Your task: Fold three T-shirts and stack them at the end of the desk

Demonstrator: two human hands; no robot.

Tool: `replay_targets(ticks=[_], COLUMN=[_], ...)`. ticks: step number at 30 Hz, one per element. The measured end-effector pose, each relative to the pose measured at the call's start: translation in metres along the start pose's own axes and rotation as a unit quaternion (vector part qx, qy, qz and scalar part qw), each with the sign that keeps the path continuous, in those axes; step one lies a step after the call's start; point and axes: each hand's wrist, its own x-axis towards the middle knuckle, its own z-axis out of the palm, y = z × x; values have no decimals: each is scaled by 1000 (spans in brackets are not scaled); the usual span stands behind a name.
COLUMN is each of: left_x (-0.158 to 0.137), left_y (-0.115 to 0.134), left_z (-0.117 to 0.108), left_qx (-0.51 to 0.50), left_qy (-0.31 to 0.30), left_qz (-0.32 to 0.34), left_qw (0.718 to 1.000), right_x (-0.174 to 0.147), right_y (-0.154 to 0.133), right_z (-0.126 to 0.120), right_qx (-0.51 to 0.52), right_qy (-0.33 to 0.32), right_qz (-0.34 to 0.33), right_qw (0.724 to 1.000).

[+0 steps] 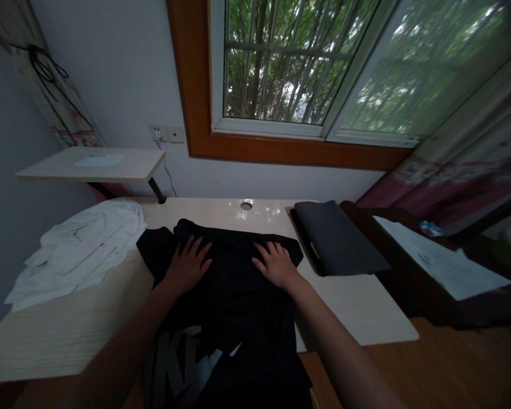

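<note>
Two bare hands, palms down on a black garment [247,272], which lies spread on a pale wood-look desk [357,309] in front of the person. Left hand [189,264] flat on the upper left part, fingers spread, thumb out toward the middle; not clenched, no grasp visible. Right hand [276,262] same pose on the upper right part, fingers fanned, thumb pointing inward; also loose, just resting on the fabric. Hands apart, garment between them. Its far edge runs across the desk beyond the fingertips, with a dark flap sticking out at far left. Black fabric continues down past the near desk edge; large gray lettering [176,360] there at lower left, can't tell if same piece. White cloth [85,244] in a loose, wrinkled heap on the left of the desk, near the garment's left flap. Dark gray flat case [340,238] on the right side, just beside the garment. Round hole [246,205] near the back edge. Raised shelf [140,161] at back left, paper sheet [100,160] on it. Wall sockets [166,133] behind, cord plugged in. Window [296,62] above, greenery outside. Far right: white sheet [443,261] on dark brown furniture.
</note>
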Motion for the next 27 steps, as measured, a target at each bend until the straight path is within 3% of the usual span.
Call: replay_targets(ticks=[8, 14, 18, 23, 27], left_x=[-64, -100, -85, -46, -19], left_y=[15, 37, 44, 39, 24], left_z=[-23, -68, -74, -35, -14], left_qx=[20, 7, -1, 25, 34], left_qy=[-39, -141, -149, -66, -34], left_qz=[26, 36, 31, 1, -13], left_qw=[999, 989, 988, 997, 999], right_x=[-30, -37, -26, -5, 5], right_y=[-7, 6, 9, 16, 41], right_z=[-40, -52, -42, -34, -37], right_qx=[35, 85, 47, 7, 6], right_qy=[-43, -76, -59, -34, -27], right_qz=[-58, -75, -69, -58, -8], right_qw=[997, 991, 995, 998, 1000])
